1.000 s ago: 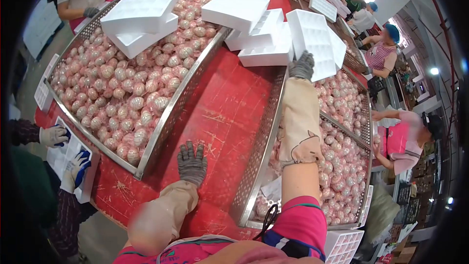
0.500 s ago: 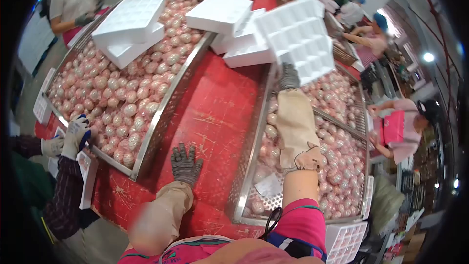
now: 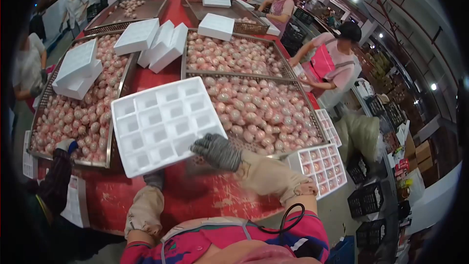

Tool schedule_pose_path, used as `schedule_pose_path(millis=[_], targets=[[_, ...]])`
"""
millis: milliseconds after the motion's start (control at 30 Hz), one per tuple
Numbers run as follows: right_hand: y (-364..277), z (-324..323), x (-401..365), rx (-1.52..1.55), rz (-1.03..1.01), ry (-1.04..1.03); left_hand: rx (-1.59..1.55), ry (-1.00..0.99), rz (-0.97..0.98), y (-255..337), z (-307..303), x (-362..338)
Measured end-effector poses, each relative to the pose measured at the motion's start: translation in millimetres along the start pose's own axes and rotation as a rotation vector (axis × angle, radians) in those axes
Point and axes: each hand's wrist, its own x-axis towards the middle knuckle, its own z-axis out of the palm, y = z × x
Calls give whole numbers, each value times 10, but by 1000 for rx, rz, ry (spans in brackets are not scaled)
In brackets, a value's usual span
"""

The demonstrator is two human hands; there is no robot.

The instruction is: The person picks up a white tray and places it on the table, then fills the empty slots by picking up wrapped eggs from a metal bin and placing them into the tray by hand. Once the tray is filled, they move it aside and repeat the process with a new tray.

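A white foam tray [image 3: 163,123] with square compartments, none of them filled, is held tilted above the red table [image 3: 215,193]. My right hand [image 3: 215,151], in a grey glove, grips the tray at its lower right edge. Under the tray's lower edge is my left hand [image 3: 154,179], also gloved in grey; its fingers are hidden behind the tray. Metal bins hold wrapped pinkish round items [image 3: 259,112] on the right and more such items [image 3: 83,122] on the left.
Stacked foam trays [image 3: 166,46] lie behind the held one. A filled tray [image 3: 320,168] sits at the right table edge. A co-worker's gloved hand [image 3: 67,145] is at the left bin. Another person [image 3: 332,63] stands on the right.
The view has turned right. My right hand has brought the foam tray from the far stack back toward me. My left hand, earlier spread on the table, is now under the tray's edge.
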Motion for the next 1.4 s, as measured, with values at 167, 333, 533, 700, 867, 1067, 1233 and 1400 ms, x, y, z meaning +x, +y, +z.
schedule_pose_path(millis=[167,333,533,700,867,1067,1233,1400], targets=[[-1001,-52,-978,102,74,64,227,-368,56,560,-934,-1619],[-1790,-57,-1917,161,52,173,-9,-348,-75,486,-1142,-2792],[-2365,455,-3146,242,168,96,-1765,-180,-813,493,-1501,-2964],[-2350,1004,-3768,183,114,35,-1539,-212,-1007,-516,-772,-3008],[-2209,920,-3638,147,228,-152,-1052,-361,-641,1224,-1635,-2657],[-1742,1053,-3514,99,284,-45,-890,-397,-513,1056,-1206,-2190],[-1640,764,-3230,242,327,-297,-257,-33,-6,1236,-1398,-1149],[-938,466,-2786,219,546,35,-249,65,240,1993,-1264,364]])
